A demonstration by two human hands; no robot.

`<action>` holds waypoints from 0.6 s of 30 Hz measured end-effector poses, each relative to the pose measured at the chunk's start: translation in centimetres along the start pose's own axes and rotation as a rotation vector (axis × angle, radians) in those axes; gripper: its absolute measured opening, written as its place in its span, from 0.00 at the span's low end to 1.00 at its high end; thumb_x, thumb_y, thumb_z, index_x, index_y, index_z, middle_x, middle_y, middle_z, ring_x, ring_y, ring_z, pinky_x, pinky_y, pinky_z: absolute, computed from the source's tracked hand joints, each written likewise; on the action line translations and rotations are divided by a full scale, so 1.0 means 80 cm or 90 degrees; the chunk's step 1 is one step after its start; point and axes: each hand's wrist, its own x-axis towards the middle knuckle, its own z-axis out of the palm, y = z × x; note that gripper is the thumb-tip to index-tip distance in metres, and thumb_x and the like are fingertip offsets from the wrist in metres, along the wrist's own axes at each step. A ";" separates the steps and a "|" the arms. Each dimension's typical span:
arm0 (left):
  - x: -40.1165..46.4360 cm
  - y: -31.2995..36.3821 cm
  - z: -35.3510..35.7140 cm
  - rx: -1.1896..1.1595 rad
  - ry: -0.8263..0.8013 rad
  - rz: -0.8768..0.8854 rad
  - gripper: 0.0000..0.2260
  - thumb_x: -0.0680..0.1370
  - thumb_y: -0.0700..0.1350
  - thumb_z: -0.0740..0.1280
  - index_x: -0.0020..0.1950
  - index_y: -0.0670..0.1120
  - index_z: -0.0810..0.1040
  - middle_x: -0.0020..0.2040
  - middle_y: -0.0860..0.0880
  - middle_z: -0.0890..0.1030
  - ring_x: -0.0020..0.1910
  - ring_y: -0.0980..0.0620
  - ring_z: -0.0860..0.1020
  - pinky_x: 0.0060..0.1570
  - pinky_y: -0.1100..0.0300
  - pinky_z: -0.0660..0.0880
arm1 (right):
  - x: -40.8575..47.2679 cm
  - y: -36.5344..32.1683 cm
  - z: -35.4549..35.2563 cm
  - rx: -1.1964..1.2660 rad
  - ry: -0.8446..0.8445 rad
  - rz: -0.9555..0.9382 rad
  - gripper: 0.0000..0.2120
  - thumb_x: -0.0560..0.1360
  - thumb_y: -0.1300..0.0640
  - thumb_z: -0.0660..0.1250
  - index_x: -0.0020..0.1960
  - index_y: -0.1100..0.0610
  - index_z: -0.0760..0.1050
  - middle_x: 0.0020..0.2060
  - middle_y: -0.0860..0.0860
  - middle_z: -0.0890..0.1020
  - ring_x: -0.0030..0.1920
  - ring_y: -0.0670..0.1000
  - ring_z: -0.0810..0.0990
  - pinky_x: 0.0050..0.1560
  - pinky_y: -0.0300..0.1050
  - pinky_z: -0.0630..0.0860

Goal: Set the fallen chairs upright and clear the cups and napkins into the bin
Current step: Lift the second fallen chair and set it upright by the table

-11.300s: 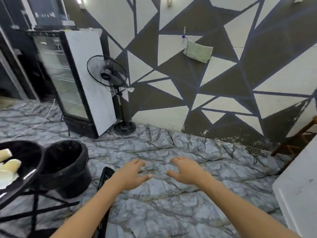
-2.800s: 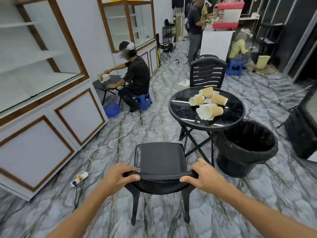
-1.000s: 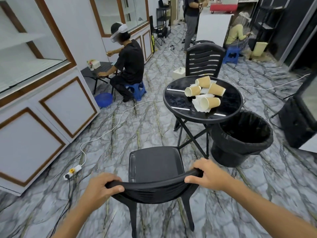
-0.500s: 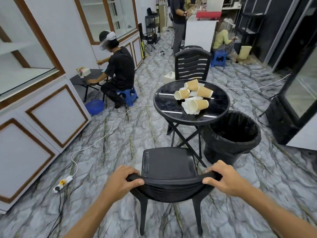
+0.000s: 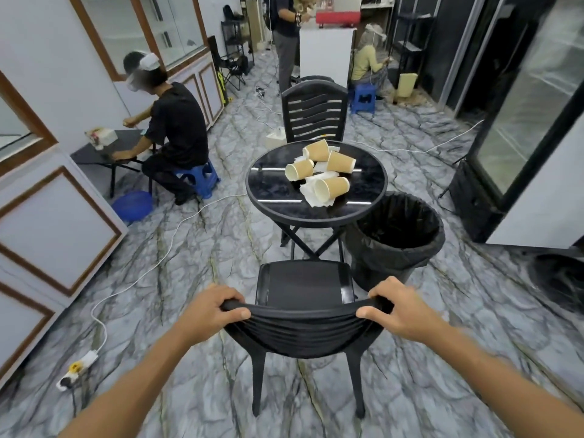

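A black plastic chair [image 5: 303, 286] stands upright on the marble floor in front of me. My left hand [image 5: 210, 311] and my right hand [image 5: 395, 308] both grip the top rail of its backrest. Beyond it stands a round black table [image 5: 268, 191] with several tan paper cups [image 5: 331, 188] lying on their sides among crumpled white napkins [image 5: 311, 197]. A black-lined bin [image 5: 395, 241] sits right of the table. A second black chair [image 5: 314, 112] stands upright behind the table.
A person sits on a blue stool [image 5: 199, 178] at a low table to the left. A white cable and power strip [image 5: 76, 368] run across the floor at left. Cabinets [image 5: 53, 222] line the left wall, a glass-door fridge [image 5: 531, 121] the right. Other people are farther back.
The chair has been carried closer to the table and now lines up with it, both hands still gripping the backrest. The view has shifted so table and bin sit more central.
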 end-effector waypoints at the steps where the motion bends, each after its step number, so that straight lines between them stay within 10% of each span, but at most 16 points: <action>1: 0.000 -0.002 -0.002 0.007 -0.011 0.000 0.30 0.65 0.80 0.58 0.45 0.57 0.81 0.43 0.55 0.82 0.50 0.58 0.75 0.47 0.60 0.71 | -0.002 -0.003 0.001 -0.001 -0.001 0.002 0.31 0.67 0.22 0.60 0.44 0.50 0.77 0.40 0.47 0.78 0.46 0.44 0.74 0.45 0.41 0.73; 18: -0.020 0.021 -0.011 -0.029 -0.059 -0.031 0.29 0.65 0.78 0.62 0.50 0.58 0.81 0.50 0.59 0.82 0.53 0.62 0.75 0.50 0.64 0.70 | -0.025 -0.031 -0.009 -0.014 -0.040 0.065 0.30 0.69 0.23 0.60 0.47 0.49 0.78 0.43 0.49 0.79 0.48 0.45 0.74 0.50 0.49 0.76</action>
